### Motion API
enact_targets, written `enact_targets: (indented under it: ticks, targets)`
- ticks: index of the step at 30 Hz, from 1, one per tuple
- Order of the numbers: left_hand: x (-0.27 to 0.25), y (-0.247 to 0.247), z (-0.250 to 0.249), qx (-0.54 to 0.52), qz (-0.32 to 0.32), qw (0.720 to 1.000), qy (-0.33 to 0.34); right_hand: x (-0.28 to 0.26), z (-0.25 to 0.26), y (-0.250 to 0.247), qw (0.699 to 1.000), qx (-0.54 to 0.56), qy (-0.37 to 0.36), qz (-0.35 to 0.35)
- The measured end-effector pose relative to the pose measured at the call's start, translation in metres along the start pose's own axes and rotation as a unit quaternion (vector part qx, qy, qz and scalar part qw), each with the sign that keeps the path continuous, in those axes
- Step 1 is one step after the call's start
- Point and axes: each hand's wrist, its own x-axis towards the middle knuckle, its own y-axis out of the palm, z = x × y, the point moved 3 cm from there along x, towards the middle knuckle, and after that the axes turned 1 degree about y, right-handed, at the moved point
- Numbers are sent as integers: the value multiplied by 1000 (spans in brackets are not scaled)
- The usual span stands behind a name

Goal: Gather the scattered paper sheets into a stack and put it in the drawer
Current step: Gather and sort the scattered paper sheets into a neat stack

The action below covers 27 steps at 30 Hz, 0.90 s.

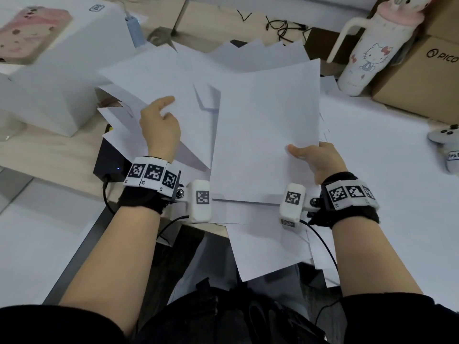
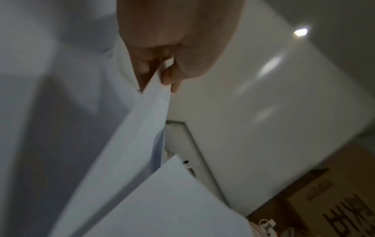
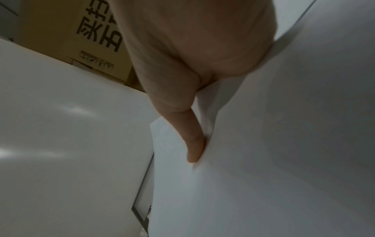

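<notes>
Both hands are up among the paper sheets [image 1: 263, 125], pulling the loose spread toward one pile. The left hand [image 1: 160, 130] has its grip closed on a few sheets: the left wrist view shows the fingers [image 2: 170, 77] curled with an edge of paper pinched between them, while from the head view its thumb stretches out over the top sheet. Holding at the edge likely lets it draw those sheets inward without creasing them.

The right hand [image 1: 320, 161] grips the large top sheet at its near right corner, thumb on the upper face; the right wrist view shows one straight finger [image 3: 195, 144] pressed along the paper beneath. That pinch seems meant to steady the right side of the pile while the left side is brought in.

Between the two grips the sheets overlap at odd angles; more fan out beyond the hands, and others hang over the table [image 1: 372, 150] edge below the wrists, toward the person's lap. No neat stack exists yet, and the drawer is not in view.

Left of the left grip stands a white box [image 1: 64, 78]; beyond the right grip, a cartoon-cat bottle [image 1: 367, 58].
</notes>
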Motion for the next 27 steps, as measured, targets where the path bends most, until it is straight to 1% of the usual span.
enact_targets:
  ticks: [3,6,8,10,14,17,20,22,25,27]
  targets:
    - [-8,-21,-29,0,-56,995,83,-6,-4,-2,1000,-6,0,11]
    - [-23,-36,-55,-21,-81,987,139,-10,-12,-1,999,-23,14,23]
    - [-34,-43,-69,-45,-83,981,168,-16,-16,-2,999,-38,19,24]
    - [-43,-47,-82,-76,-78,977,182,-20,-22,-3,998,-46,17,28]
    - [-61,-49,-102,-138,-39,971,193,-29,-30,-8,997,-51,24,52]
    - [-68,-43,-104,-172,5,969,175,-33,-33,-16,996,-61,22,62]
    - [-74,-35,-95,-180,25,973,142,-37,-35,-24,996,-62,10,68]
    - [-75,-31,-85,-163,34,980,112,-42,-36,-26,995,-62,26,71]
    - [-72,-23,-63,-115,52,990,57,-45,-40,-26,996,-45,47,68]
    - [-71,-16,-47,-76,68,994,32,-48,-40,-26,995,-44,52,74]
